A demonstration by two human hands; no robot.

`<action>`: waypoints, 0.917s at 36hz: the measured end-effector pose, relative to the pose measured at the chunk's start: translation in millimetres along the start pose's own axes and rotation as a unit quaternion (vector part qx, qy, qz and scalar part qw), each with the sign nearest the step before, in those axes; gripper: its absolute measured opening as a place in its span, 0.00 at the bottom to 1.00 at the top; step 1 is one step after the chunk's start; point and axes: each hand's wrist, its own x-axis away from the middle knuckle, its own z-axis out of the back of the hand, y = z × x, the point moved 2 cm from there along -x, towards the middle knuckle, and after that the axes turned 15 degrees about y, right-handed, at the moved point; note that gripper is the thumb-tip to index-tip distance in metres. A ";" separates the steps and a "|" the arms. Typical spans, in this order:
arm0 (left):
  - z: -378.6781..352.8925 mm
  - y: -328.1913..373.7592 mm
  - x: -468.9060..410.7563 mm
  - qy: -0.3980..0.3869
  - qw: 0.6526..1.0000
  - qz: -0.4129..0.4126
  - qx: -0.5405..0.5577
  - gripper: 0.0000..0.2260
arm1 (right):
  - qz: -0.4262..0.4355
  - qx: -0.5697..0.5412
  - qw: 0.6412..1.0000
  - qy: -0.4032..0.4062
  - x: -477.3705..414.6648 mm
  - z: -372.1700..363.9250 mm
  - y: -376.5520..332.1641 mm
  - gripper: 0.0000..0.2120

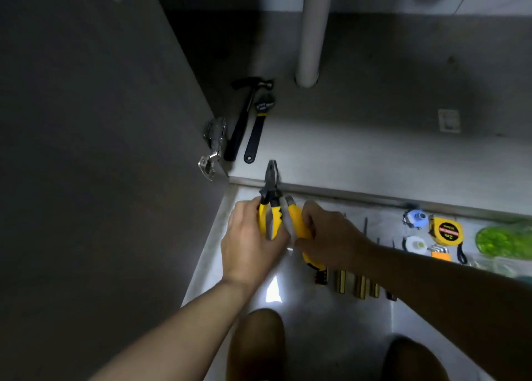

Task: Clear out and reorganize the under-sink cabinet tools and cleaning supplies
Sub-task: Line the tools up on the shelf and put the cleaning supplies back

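Note:
My left hand (253, 236) grips yellow-handled pliers (270, 196) with their black jaws pointing up toward the cabinet edge. Right beside it, my right hand (328, 236) holds a second yellow-handled tool (296, 219), the two tools touching. Inside the cabinet, a black hammer (244, 116) and a black adjustable wrench (257, 127) lie side by side at the left. Several screwdrivers (357, 285) lie in a row on the floor under my right forearm.
A white drain pipe (312, 29) comes down at the cabinet's back. The open cabinet door (86, 150) with its metal hinge (213, 147) stands at the left. A yellow tape measure (446, 231), tape rolls (416, 219), hex keys (439, 252) and a green bag (503, 239) lie at the right. My knees are below.

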 end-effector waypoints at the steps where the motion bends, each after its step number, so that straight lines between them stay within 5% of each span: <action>1: 2.3 9.4 -9.8 0.013 1.000 -0.003 0.008 0.28 | 0.006 -0.009 1.000 0.022 -1.6 10.7 -5.0 0.16; 11: -12.6 92.4 -120.5 -0.072 0.981 -0.071 -0.163 0.19 | -0.031 -0.003 0.981 0.189 -45.3 78.5 -13.5 0.15; 17: -39.2 99.5 -144.6 -0.100 0.952 -0.129 -0.260 0.23 | -0.055 0.006 0.969 0.239 -69.5 74.0 2.9 0.16; 27: -55.3 84.2 -144.5 -0.056 0.957 -0.117 -0.260 0.19 | -0.056 -0.002 0.965 0.254 -94.4 48.4 7.9 0.14; 33: -55.9 71.4 -124.3 -0.025 0.970 -0.131 -0.204 0.31 | -0.053 -0.002 0.962 0.268 -109.1 40.0 5.5 0.14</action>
